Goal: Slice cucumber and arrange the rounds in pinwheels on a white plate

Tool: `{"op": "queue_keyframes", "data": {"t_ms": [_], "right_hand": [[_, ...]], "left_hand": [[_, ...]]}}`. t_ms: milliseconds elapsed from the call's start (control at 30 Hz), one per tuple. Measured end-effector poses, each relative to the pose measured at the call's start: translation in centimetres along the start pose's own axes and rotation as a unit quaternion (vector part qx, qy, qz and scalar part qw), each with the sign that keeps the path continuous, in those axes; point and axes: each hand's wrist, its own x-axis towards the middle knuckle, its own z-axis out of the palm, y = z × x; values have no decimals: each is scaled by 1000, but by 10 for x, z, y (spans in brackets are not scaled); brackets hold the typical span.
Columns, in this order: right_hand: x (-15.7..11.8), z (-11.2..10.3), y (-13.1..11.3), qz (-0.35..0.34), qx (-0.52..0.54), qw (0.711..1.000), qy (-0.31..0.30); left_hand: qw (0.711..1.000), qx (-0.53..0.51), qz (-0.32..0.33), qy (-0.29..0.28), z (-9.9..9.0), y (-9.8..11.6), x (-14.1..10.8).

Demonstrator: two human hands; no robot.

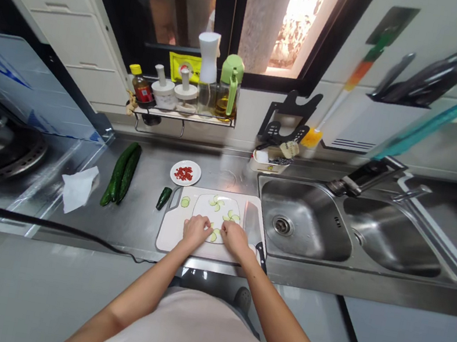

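A white plate (228, 205) lies on a white cutting board (172, 239) and carries fan-shaped clusters of thin cucumber slices (217, 203). Over its near part, my left hand (197, 230) has its fingers curled in a pinch at the left of the nearest cluster (214, 235). From the other side, my right hand (235, 237) is closed the same way, its fingertips at that cluster's edge. What either pinch holds is too small to tell. A few loose slices (185, 202) lie on the board's left. Along its right side rests a kitchen knife (252, 222) with a black handle.
A small dish of chopped red pieces (184, 173) stands behind the board. To the left are a cucumber stub (164, 198), whole cucumbers (121, 174) and a crumpled tissue (78, 187). A double sink (301, 248) adjoins on the right. A seasoning rack (185, 117) hangs behind.
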Motion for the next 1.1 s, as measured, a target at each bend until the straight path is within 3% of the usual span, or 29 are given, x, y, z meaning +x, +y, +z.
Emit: {"op": "queue_keyframes", "data": {"t_ms": [367, 533, 867, 1100], "right_hand": [[-2, 3, 1, -16, 30, 998, 46], [-9, 5, 6, -28, 75, 993, 87], [-23, 5, 10, -56, 144, 977, 144], [-26, -2, 9, -74, 170, 970, 155]], "left_hand": [[998, -36, -2, 47, -3, -5, 1], [991, -55, -49, 111, -16, -23, 5], [977, -51, -142, 148, -34, -58, 25], [967, 10, -200, 160, -37, -68, 44]]}}
